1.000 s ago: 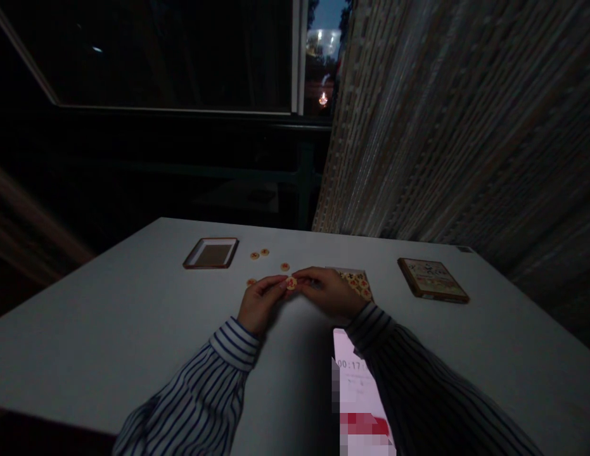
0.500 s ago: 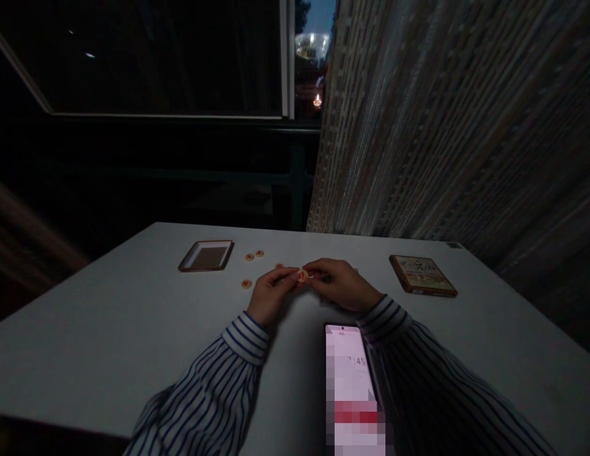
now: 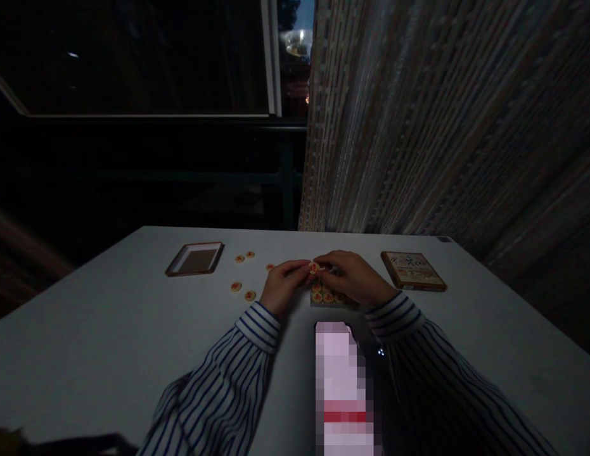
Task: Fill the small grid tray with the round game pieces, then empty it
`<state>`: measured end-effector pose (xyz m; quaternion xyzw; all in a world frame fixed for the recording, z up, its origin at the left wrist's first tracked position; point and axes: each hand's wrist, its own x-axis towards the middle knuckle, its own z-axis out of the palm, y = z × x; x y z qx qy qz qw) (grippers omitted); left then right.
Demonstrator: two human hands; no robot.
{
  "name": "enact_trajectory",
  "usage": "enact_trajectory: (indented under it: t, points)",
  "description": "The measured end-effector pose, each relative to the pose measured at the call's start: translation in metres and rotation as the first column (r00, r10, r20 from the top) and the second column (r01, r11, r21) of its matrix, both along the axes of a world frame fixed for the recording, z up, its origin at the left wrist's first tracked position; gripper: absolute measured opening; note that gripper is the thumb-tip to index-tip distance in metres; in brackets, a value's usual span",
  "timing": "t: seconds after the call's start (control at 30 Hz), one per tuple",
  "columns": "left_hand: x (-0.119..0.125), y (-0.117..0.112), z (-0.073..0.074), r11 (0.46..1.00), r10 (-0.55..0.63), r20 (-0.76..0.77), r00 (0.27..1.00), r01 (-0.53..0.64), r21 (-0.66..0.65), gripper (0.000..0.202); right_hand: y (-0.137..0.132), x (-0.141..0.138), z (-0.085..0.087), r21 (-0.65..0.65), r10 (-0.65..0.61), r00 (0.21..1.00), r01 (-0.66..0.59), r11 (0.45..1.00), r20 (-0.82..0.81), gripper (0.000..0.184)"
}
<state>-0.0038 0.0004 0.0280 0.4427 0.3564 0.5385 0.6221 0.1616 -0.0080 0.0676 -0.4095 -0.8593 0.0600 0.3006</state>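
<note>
Between the fingertips of both hands is a round xiangqi piece (image 3: 314, 268) with a red character on its face. My left hand (image 3: 285, 283) pinches it from the left. My right hand (image 3: 354, 275) closes on its right edge, with the fingers bent. Just beneath the hands, a shallow tray (image 3: 318, 304) holds rows of xiangqi pieces (image 3: 327, 297); my right hand covers part of it. Loose pieces lie on the table left of my left hand, among them one with red marking (image 3: 250, 296) and another farther back (image 3: 240, 258).
An open shallow box part (image 3: 170, 269) lies at the left on the white table (image 3: 109, 329). A box with a printed lid (image 3: 416, 271) sits at the right. A lit phone (image 3: 337, 373) stands in front of the tray. Behind hangs a string curtain (image 3: 394, 126).
The hands have shifted slightly right over the tray, still with a piece between them. More of the tray and another loose piece on the left now show. The camera view has turned a little.
</note>
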Motion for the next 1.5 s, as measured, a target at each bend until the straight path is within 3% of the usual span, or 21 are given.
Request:
enact_trajectory:
  t: [0.5, 1.0, 1.5]
  points:
    - [0.022, 0.014, -0.009, 1.0, -0.005, 0.03, 1.0, 0.005, 0.015, 0.026, 0.008, 0.016, 0.0, -0.056, -0.062, 0.998, 0.063, 0.996, 0.022, 0.029]
    - [0.021, 0.02, -0.027, 0.998, 0.061, 0.128, 0.99, -0.058, -0.024, 0.026, 0.022, 0.007, 0.0, -0.075, -0.014, 0.997, 0.02, 0.997, 0.075, 0.026]
    - [0.02, 0.023, -0.037, 0.992, 0.123, 0.057, 0.991, -0.124, 0.008, 0.027, 0.03, 0.003, -0.008, -0.032, -0.001, 0.975, 0.008, 0.999, 0.224, 0.027]
